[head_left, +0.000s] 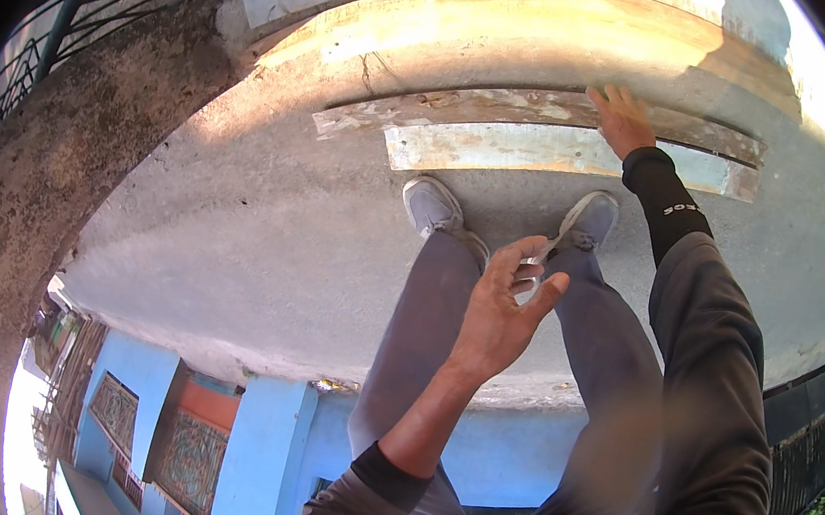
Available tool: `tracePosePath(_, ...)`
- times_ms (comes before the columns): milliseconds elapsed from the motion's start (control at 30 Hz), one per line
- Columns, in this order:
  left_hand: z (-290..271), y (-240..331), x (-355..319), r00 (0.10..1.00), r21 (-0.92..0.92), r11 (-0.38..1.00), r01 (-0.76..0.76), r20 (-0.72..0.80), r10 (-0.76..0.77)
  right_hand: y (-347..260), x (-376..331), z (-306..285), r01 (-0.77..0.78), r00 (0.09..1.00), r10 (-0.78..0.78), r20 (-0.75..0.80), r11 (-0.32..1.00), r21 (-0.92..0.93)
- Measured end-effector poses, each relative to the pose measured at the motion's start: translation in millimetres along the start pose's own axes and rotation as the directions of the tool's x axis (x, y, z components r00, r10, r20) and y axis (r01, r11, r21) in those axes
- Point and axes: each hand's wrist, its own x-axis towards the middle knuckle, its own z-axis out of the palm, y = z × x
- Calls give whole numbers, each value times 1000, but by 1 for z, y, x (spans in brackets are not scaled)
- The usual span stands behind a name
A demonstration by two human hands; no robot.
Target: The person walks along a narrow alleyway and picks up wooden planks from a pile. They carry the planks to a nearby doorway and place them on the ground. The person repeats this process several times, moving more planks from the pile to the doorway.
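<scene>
My right hand (625, 121) reaches out over a weathered brown wooden plank (469, 105) on the ground. Its fingers bend near the plank's far edge, and a tiny greenish bit shows by the fingertips, too small to name. Closer to my feet lies a second board (494, 150), pale blue-white with worn paint, alongside the first. In front of my knees my left hand (502, 312) hangs in the air, fingers loosely curved and thumb apart, with nothing visible in it.
My grey shoes (431, 206) stand just short of the pale board on rough concrete ground (264, 232). A mossy concrete ledge (96, 114) with a dark metal railing (66, 15) curves along the left. Behind me stands a blue wall (267, 443) with patterned grilles.
</scene>
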Motion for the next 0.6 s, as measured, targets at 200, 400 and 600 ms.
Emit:
tracePosePath(200,-2,-1,-2,1000,27,999,18,-12,-17,-2,13,-1,26,998,-27,-55,999,-27)
tracePosePath(400,-6,-1,1,1000,12,1000,8,-18,-8,2,23,-8,45,999,-44,27,999,-29)
tracePosePath(600,-16,-7,2,999,-11,1000,14,-50,-15,0,22,-21,77,996,-82,41,989,127)
